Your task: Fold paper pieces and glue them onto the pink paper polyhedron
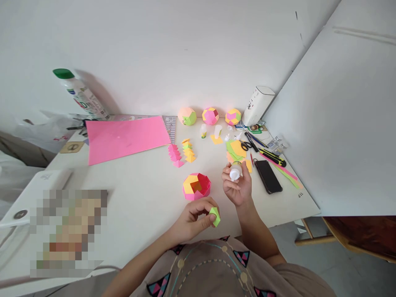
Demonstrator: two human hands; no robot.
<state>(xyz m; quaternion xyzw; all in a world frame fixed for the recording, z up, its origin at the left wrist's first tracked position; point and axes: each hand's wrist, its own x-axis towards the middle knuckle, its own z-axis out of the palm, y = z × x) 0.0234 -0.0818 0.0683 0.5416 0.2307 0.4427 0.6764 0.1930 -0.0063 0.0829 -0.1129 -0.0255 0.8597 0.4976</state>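
Between the thumb and fingers of my left hand (pixel 198 218) is a small folded green paper piece (pixel 215 217), held near the table's front edge. My right hand (pixel 238 187) is wrapped round a glue bottle (pixel 235 171), its white nozzle tilted toward me. Just beyond my left hand sits a partly built paper ball (pixel 192 185) in pink and orange, with an opening showing its hollow inside. Farther back lie a row of folded pink pieces (pixel 175 155) and a row of folded orange pieces (pixel 189 151), with some green among the orange.
Three paper balls (pixel 210 116) stand along the wall. Small bottles (pixel 203 131), paper sheets (pixel 236 148), scissors (pixel 246 145) and a black phone (pixel 268 176) lie to the right. A pink sheet (pixel 128 138) covers the back left, near a green-capped bottle (pixel 83 97).
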